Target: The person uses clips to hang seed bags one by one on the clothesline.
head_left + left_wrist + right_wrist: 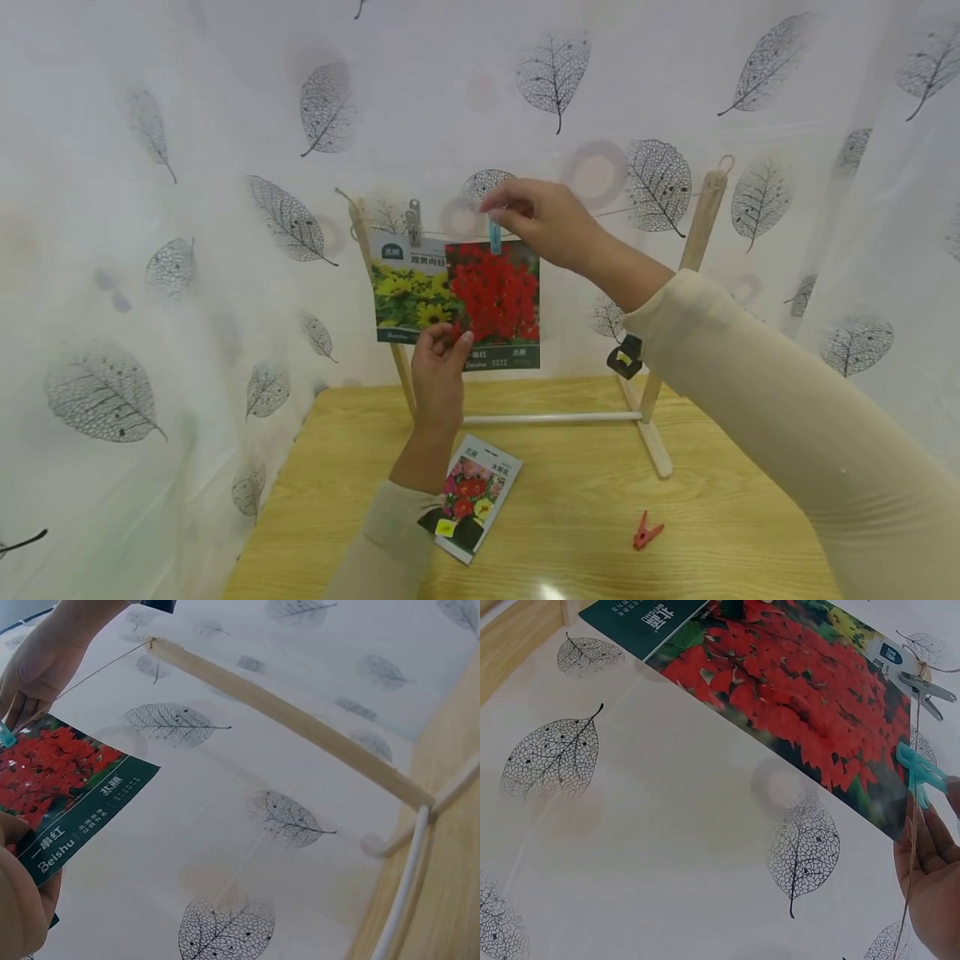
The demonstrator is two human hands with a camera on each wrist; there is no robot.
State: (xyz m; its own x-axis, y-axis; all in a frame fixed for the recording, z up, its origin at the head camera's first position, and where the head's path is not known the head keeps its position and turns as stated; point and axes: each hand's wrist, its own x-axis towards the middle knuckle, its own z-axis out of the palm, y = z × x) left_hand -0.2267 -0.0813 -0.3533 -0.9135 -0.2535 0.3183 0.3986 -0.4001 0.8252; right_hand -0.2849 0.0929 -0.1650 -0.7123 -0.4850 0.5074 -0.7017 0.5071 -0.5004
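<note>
A seed packet with red flowers (pixel 495 292) hangs at the string (pixel 618 210), its left part overlapping a yellow-flower seed packet (pixel 408 287). My left hand (pixel 441 375) pinches the red packet's lower left corner between thumb and fingers. At its top edge sits a blue clothespin (pixel 495 233), also visible in the right wrist view as a turquoise clothespin (pixel 922 771). My right hand (pixel 551 221) pinches the upper end of that clothespin. A grey clothespin (pixel 413 223) clips the yellow packet to the string.
The string runs between two wooden posts (pixel 701 221) joined by a white rod (pixel 551 417) low down. Another seed packet (pixel 480 500) lies on the wooden table (pixel 570 492) beside my left wrist. A red clothespin (pixel 647 531) lies at the right front. Behind hangs a leaf-patterned curtain (pixel 450 92).
</note>
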